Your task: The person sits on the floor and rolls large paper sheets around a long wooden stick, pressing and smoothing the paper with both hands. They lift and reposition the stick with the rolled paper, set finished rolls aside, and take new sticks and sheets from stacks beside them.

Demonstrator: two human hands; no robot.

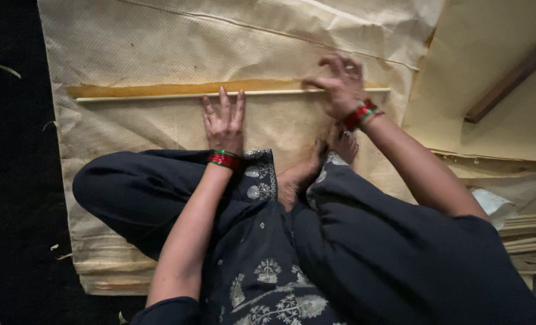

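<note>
Item: thin bamboo stick on tan sheet, light, stiff, I judge. My left hand spread flat; right hand fingertips pressing it.

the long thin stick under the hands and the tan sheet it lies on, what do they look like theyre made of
The stick looks like pale bamboo or wood: straight, slim, matte. The sheet looks like woven or nonwoven sacking, maybe plastic: a fine dotted texture, soft creases. The amber strip along the stick looks like thin paper or paste; I cannot tell which.
</note>
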